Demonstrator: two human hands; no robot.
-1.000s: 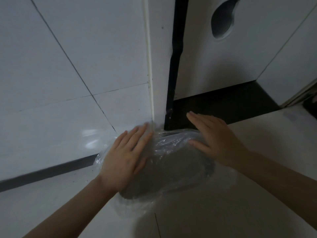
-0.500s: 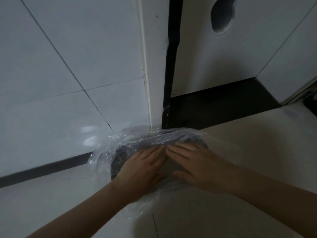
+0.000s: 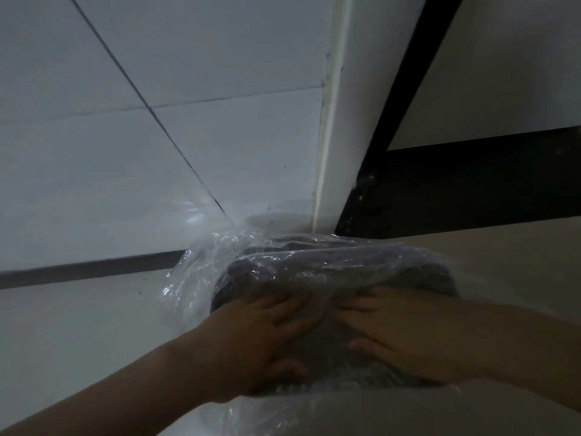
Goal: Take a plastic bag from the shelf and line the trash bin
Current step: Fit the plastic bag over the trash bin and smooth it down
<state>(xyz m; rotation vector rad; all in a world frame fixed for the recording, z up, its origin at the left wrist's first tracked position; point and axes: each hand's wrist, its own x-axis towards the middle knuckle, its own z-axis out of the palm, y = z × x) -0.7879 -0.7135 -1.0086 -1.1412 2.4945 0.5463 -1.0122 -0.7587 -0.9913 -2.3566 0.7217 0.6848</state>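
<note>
Both hands, left (image 3: 261,338), right (image 3: 408,335) | flat, ungripped | pressing plastic bag (image 3: 201,265) into trash bin (image 3: 440,275)

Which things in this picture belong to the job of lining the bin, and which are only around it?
Belong to the job:
- clear plastic bag, draped over the bin
- dark trash bin, standing in the corner
- left hand and right hand, both pressing flat inside the bag

Only around:
- white tiled wall
- floor
- white cabinet door
</note>
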